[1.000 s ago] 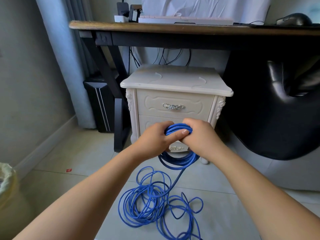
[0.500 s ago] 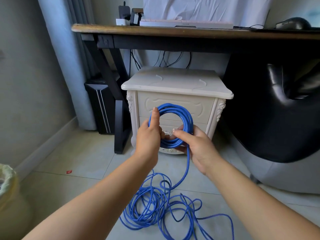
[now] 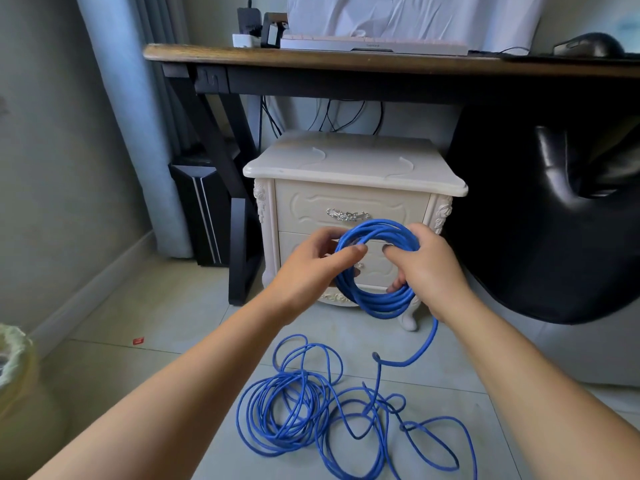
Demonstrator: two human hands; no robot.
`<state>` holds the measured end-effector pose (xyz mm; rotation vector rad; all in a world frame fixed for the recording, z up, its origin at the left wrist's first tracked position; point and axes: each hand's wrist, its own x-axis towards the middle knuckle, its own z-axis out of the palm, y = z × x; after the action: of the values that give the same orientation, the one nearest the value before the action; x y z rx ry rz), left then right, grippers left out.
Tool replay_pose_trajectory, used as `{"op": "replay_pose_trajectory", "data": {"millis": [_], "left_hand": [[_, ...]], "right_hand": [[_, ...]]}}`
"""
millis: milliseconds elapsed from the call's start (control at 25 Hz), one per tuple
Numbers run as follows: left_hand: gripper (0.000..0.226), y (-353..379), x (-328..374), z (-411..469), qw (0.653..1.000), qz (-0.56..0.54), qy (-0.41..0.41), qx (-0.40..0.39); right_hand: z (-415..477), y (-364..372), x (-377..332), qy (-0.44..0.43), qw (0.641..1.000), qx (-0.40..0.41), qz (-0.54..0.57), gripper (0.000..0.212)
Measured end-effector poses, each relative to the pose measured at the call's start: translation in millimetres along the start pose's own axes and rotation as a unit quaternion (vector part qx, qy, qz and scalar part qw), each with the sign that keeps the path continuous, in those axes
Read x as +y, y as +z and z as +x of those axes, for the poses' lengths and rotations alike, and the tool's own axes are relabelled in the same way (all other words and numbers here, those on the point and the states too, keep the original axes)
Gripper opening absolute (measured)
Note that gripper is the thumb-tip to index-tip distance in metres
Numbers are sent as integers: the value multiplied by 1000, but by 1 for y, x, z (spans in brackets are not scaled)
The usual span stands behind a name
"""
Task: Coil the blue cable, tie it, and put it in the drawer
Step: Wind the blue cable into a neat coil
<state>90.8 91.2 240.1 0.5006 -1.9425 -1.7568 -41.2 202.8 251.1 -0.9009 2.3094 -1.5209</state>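
Note:
A coil of blue cable (image 3: 377,303) of several turns hangs upright between my hands, in front of the cream nightstand (image 3: 353,164). My left hand (image 3: 311,268) pinches the coil's left side between thumb and fingers. My right hand (image 3: 422,268) grips its right side, fingers curled through the ring. From under the right hand the cable runs down to a loose tangle of blue cable (image 3: 311,410) on the floor tiles. Both nightstand drawers are closed; the upper drawer (image 3: 349,206) shows a silver handle, and the lower one is partly hidden by the coil.
A dark wooden desk (image 3: 346,60) spans above the nightstand, carrying a keyboard and a mouse. A black chair (image 3: 554,220) fills the right side. A black computer tower (image 3: 201,209) stands left of the nightstand, and a lined bin (image 3: 14,358) sits at the far left edge.
The coil has gained a turn and now sits lower and further right. My right hand moved from beneath the coil to its right side. The slack on the floor has shifted right.

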Motion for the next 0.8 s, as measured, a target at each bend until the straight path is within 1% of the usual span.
{"op": "replay_pose_trajectory", "data": {"millis": [160, 200, 280, 320, 400, 480, 520, 560, 640, 680, 720, 800], "left_hand": [[50, 1, 0, 5, 995, 99, 23, -4], [49, 2, 0, 4, 992, 121, 26, -13], [40, 3, 1, 3, 983, 178, 27, -27], [35, 2, 0, 3, 977, 210, 30, -29], [33, 0, 0, 2, 961, 270, 47, -19], [32, -1, 0, 1, 957, 283, 65, 5], [31, -2, -1, 2, 962, 264, 70, 19], [30, -3, -2, 3, 968, 237, 70, 38], [32, -6, -5, 6, 978, 181, 56, 88], [35, -8, -7, 8, 981, 153, 49, 112], [36, -8, -8, 9, 982, 127, 44, 133], [38, -2, -8, 7, 982, 74, 37, 171]], "right_hand": [[-8, 4, -5, -58, 989, -46, -126, 21], [-10, 6, -5, -74, 982, -61, -163, 24], [-13, 9, -6, -93, 970, -79, -212, 34], [-14, 10, -7, -100, 967, -77, -221, 41], [-15, 14, -7, -114, 967, -74, -215, 54], [-16, 16, -6, -102, 979, -81, -156, 58], [-15, 14, -6, -82, 987, -89, -106, 55], [-14, 12, -7, -56, 991, -105, -54, 48], [-14, 8, -6, -3, 990, -137, 24, 27], [-15, 9, -3, 17, 989, -137, 57, 19], [-16, 12, -1, 31, 988, -120, 94, 15], [-21, 25, 5, 38, 985, -39, 165, 17]]}}
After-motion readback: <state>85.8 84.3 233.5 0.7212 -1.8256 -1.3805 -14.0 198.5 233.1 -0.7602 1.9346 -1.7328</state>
